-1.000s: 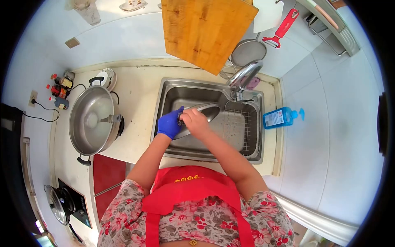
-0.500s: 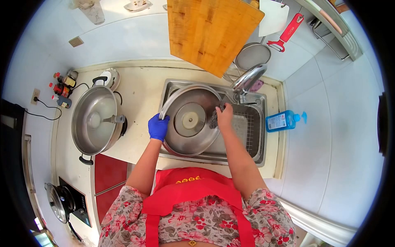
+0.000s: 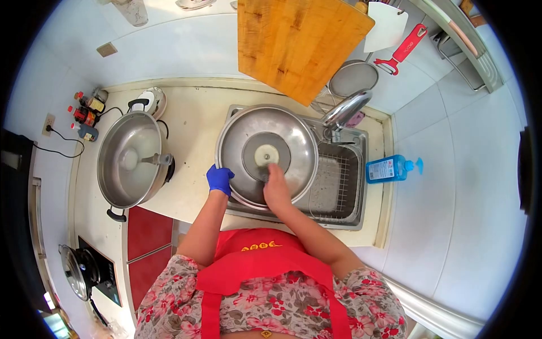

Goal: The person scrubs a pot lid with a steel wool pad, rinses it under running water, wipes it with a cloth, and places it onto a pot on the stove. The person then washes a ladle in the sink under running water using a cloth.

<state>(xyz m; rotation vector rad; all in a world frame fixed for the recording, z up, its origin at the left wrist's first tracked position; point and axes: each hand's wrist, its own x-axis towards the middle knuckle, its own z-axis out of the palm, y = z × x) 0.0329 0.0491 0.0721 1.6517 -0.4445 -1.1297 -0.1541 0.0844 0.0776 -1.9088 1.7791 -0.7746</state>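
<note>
A large round stainless-steel pot lid [image 3: 302, 147] lies over the left part of the sink, its pale centre disc and screw showing. My left hand [image 3: 219, 179], in a blue glove, is closed on the lid's lower left rim. My bare right hand [image 3: 275, 186] is over the lid just below the centre disc. Its fingers are closed on a dark grey steel wool scrubber [image 3: 262, 174], which is mostly hidden and blurred.
The steel sink [image 3: 357, 209] holds a wire rack, with a faucet [image 3: 347, 110] behind. A blue soap bottle [image 3: 387, 169] stands right. Left is a wide two-handled pot [image 3: 116, 183]. A wooden cutting board [image 3: 299, 48] hangs above, beside a strainer [image 3: 354, 78] and a red peeler [image 3: 407, 46].
My right hand has moved left and down with the scrubber, from the lid's right side to near its centre. The lid now lies flatter, with more of its face showing.
</note>
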